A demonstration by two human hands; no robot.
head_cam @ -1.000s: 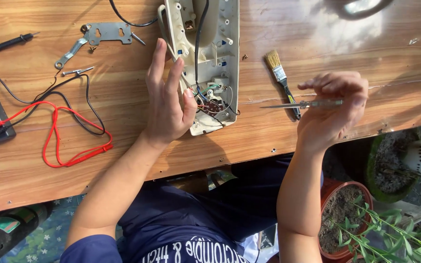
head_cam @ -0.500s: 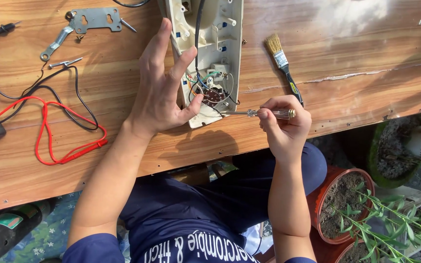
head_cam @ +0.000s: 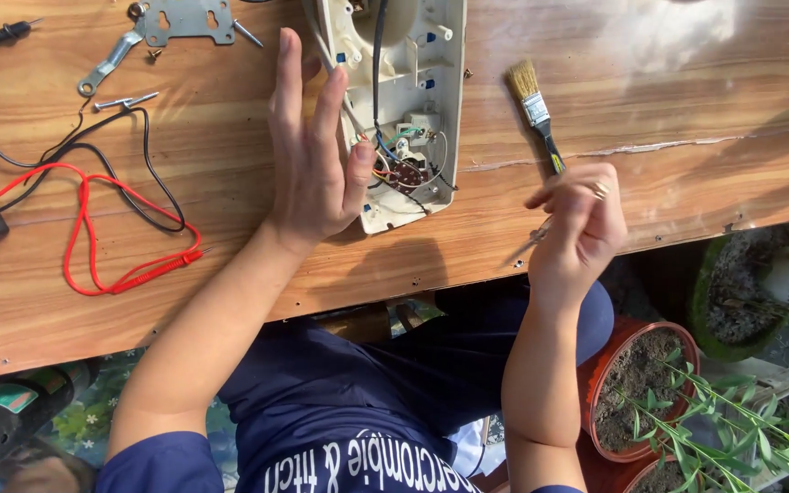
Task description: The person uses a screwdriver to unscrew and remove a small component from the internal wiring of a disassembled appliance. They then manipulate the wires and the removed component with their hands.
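— What is the bench (head_cam: 687, 82) like?

— It is long and made of wood, brown and shiny where the sun hits it. Past its edge, down low, there are pots of dirt (head_cam: 636, 388) with green plants.

— And what is on it?

— A cream plastic case (head_cam: 413, 82) lies open near the top middle. You can see little coloured wires (head_cam: 394, 160) and a small round part inside, at the end closest to the person.

— Where are the hands?

— The left hand (head_cam: 312, 155) lies flat against the left side of the case. Its fingers are spread and straight, and the thumb touches the case edge right by the wires. It is not gripping anything.

— And the other one?

— The right hand (head_cam: 577, 215) is off to the right of the case, over the edge of the bench. Its fingers are curled around a thin metal tool (head_cam: 533, 239). The tool looks blurry, so I cannot tell what kind it is.

— Anything else near?

— A small paintbrush (head_cam: 533, 105) lies just above the right hand. Far left there are red and black wires (head_cam: 93, 210), a grey metal plate (head_cam: 184, 20) and some loose screws (head_cam: 125, 100).
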